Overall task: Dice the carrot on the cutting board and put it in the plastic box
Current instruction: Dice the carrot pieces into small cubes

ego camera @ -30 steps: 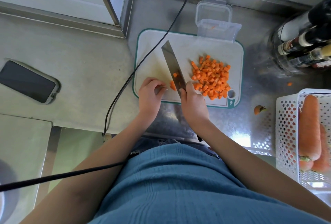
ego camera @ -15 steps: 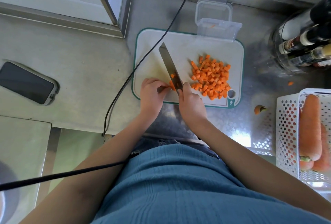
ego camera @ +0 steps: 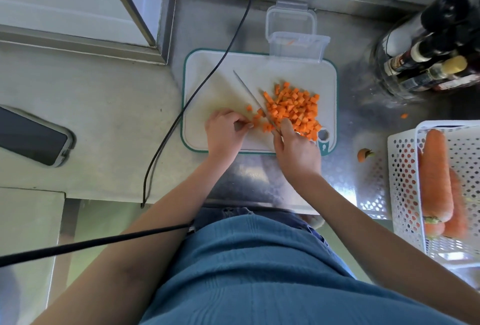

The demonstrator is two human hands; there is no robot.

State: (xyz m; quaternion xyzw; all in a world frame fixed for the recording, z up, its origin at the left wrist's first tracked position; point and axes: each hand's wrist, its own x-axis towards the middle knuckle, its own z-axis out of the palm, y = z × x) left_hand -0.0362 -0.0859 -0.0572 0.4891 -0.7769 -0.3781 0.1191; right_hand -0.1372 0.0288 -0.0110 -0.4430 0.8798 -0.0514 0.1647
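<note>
The right hand (ego camera: 294, 152) grips the handle of a knife (ego camera: 253, 99), fingers curled around it, forefinger reaching toward the blade. The blade runs away from that hand, up and to the left, its edge seen almost end-on, tip resting over the bare white part of the cutting board (ego camera: 207, 83). The left hand (ego camera: 225, 132) lies just left of the blade with its fingers curled under, fingertips at a few small carrot pieces (ego camera: 261, 121) that sit between the two hands; whether it actually pinches one of them cannot be told. Just beyond the right hand, on the far side of the blade, the diced carrot (ego camera: 294, 109) lies in a loose heap on the board, reaching down to the knuckles. Beyond the heap, at the board's far edge, the plastic box (ego camera: 298, 45) stands open, its lid (ego camera: 290, 19) lying behind it; a speck of orange shows inside. To the right of the right hand, on the steel counter (ego camera: 259, 179), lies a cut carrot top (ego camera: 363, 155), and farther right a white perforated basket (ego camera: 405, 182) holds whole carrots (ego camera: 435, 176). Bottles (ego camera: 428, 60) stand beyond the basket. Left of the left hand a black cable (ego camera: 181, 106) crosses the board's corner, and well left a phone (ego camera: 31, 136) lies face up.
</note>
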